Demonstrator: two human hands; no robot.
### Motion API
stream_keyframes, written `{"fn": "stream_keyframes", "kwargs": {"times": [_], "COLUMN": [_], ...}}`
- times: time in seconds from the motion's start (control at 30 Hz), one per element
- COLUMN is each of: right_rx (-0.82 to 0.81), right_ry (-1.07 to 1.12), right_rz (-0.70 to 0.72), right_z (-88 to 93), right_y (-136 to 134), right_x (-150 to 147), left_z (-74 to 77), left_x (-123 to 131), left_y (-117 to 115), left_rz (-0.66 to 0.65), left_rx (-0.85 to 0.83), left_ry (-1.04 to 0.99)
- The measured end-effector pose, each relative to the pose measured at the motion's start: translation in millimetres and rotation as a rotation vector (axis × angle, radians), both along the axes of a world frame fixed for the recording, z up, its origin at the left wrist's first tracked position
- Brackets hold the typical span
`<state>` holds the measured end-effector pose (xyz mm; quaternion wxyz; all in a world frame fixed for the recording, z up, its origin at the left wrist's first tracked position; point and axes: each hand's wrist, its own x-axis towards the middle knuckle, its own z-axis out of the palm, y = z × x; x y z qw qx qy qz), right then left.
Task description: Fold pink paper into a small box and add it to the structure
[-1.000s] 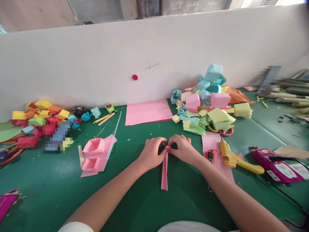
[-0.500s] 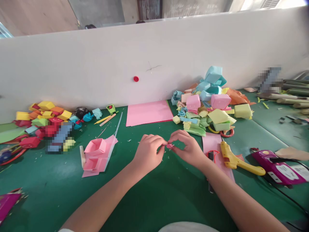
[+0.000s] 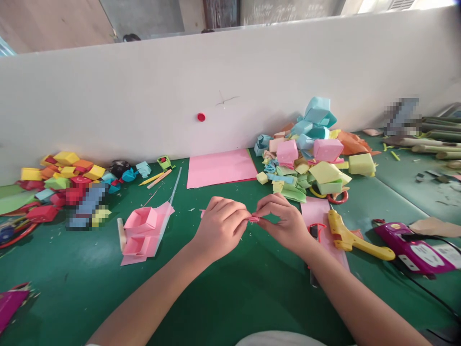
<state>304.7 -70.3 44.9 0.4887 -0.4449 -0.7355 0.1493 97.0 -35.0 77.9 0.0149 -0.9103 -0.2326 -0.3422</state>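
Observation:
Between the fingertips of both hands is a small folded piece of pink paper point(image 3: 254, 219), held above the green table. My left hand point(image 3: 224, 225) is closed and pinches its left end, hiding part of it. My right hand point(image 3: 283, 218) grips the right end between thumb and fingers. To the left, two pink paper boxes point(image 3: 141, 219) sit on a pink sheet with a clear strip along its edge. Behind the hands lies a stack of pink paper point(image 3: 222, 167). A yellow glue gun point(image 3: 355, 236) rests by my right forearm.
A pile of coloured paper boxes point(image 3: 326, 149) stands at the back right, another pile point(image 3: 66, 166) at the left. A purple power strip point(image 3: 412, 249) with a cord lies at the right. A cutter point(image 3: 314, 233) lies partly under my right forearm. A white partition point(image 3: 137, 101) closes off the back.
The left fingers have curled further over the pink paper, and both hands have drawn slightly closer in around it. The rest of the table looks the same apart from a slight camera shift.

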Motion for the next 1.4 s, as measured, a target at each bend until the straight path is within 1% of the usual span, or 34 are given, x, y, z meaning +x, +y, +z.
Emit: {"fn": "stream_keyframes", "kwargs": {"times": [0.13, 0.27, 0.37, 0.5, 0.57, 0.6, 0.7, 0.77, 0.83, 0.9, 1.0, 1.17, 1.3, 1.4], "right_rx": [-0.034, -0.179, -0.281, -0.326, -0.315, -0.294, -0.152, -0.035, 0.040, 0.064, 0.059, 0.069, 0.060, 0.045], "right_ry": [-0.009, 0.010, 0.047, 0.085, 0.098, 0.110, 0.097, -0.014, -0.126, -0.157, -0.137, -0.154, -0.195, -0.273], "right_rz": [0.014, 0.067, 0.113, 0.130, 0.104, 0.065, -0.128, -0.201, -0.216, -0.222, -0.229, -0.204, -0.209, -0.225], "right_z": [-0.3, -2.7, -4.3, -4.5, -5.0, -5.9, -11.3, -16.0, -20.0, -22.9, -25.9, -28.0, -28.2, -30.5], "right_y": [0.4, 1.1, 1.6, 2.3, 1.8, 1.3, -1.3, -3.2, -4.3, -4.3, -2.6, 0.2, 0.1, 0.5], "right_x": [-1.8, -4.4, -5.2, -5.9, -8.0, -9.6, -16.5, -21.5, -25.7, -28.6, -30.2, -27.6, -26.0, -26.4], "left_z": [2.5, 4.0, 5.4, 6.5, 6.0, 5.4, 2.9, 0.7, -1.6, -3.9, -7.2, -11.5, -12.7, -17.1], "left_x": [0.5, -2.8, -5.9, -7.0, -5.6, -4.5, -0.8, 1.3, 2.6, 3.0, 2.9, 2.0, 1.6, 3.1], "left_y": [-1.1, 0.1, -0.2, -1.7, -1.3, -0.6, 2.4, 4.4, 5.7, 6.3, 7.1, 8.6, 6.2, 2.7], "left_rz": [-0.010, -0.067, -0.101, -0.099, -0.069, -0.042, 0.064, 0.116, 0.140, 0.146, 0.119, 0.077, 0.084, 0.088], "left_rx": [-0.014, -0.061, -0.120, -0.227, -0.295, -0.338, -0.517, -0.629, -0.692, -0.711, -0.737, -0.764, -0.725, -0.641], "left_ry": [-0.006, 0.078, 0.130, 0.139, 0.097, 0.063, -0.040, -0.077, -0.099, -0.121, -0.142, -0.115, -0.081, -0.062]}}
